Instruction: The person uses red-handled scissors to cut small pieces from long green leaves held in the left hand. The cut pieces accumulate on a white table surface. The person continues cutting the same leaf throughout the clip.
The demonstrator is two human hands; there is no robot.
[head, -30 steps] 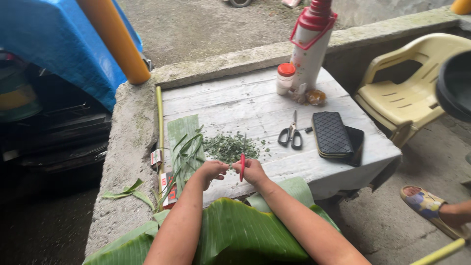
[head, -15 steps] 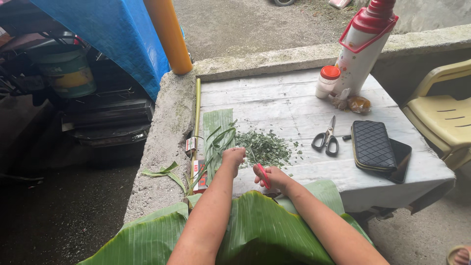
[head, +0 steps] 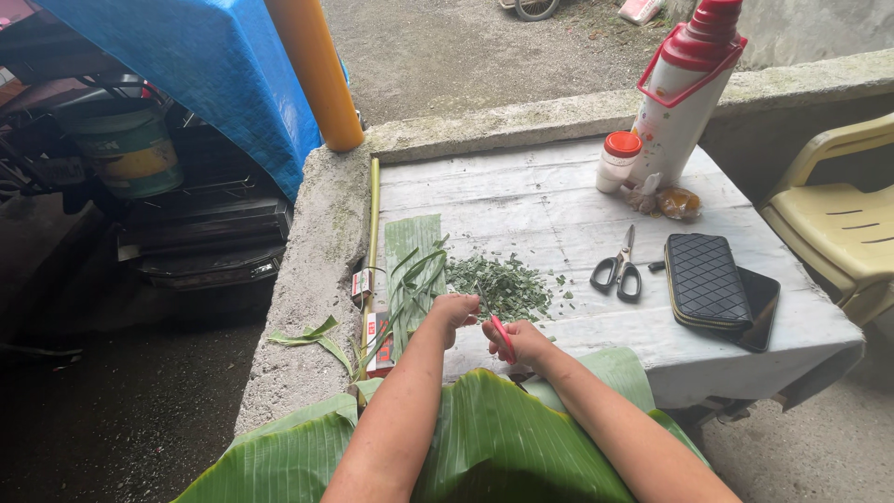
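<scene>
My left hand (head: 453, 309) is closed on a bunch of narrow green leaf strips (head: 410, 279) at the near edge of the white wooden table (head: 549, 205). My right hand (head: 523, 343) grips a small tool with a red handle (head: 503, 337), its tip pointing toward the left hand. Just beyond both hands lies a pile of small cut green leaf bits (head: 503, 284). A large banana leaf (head: 484, 438) lies across my lap under both forearms.
Black-handled scissors (head: 618, 268), a black quilted wallet (head: 704, 279) on a phone, a small red-capped jar (head: 619, 160) and a red-and-white thermos (head: 684, 88) stand on the table. A yellow plastic chair (head: 838, 219) is at right. A concrete ledge (head: 317, 279) and blue tarp (head: 186, 65) are at left.
The view has shifted left and nearer. My hands stay together at the table's near edge; the red-handled tool has tilted from upright to slanted in my right hand.
</scene>
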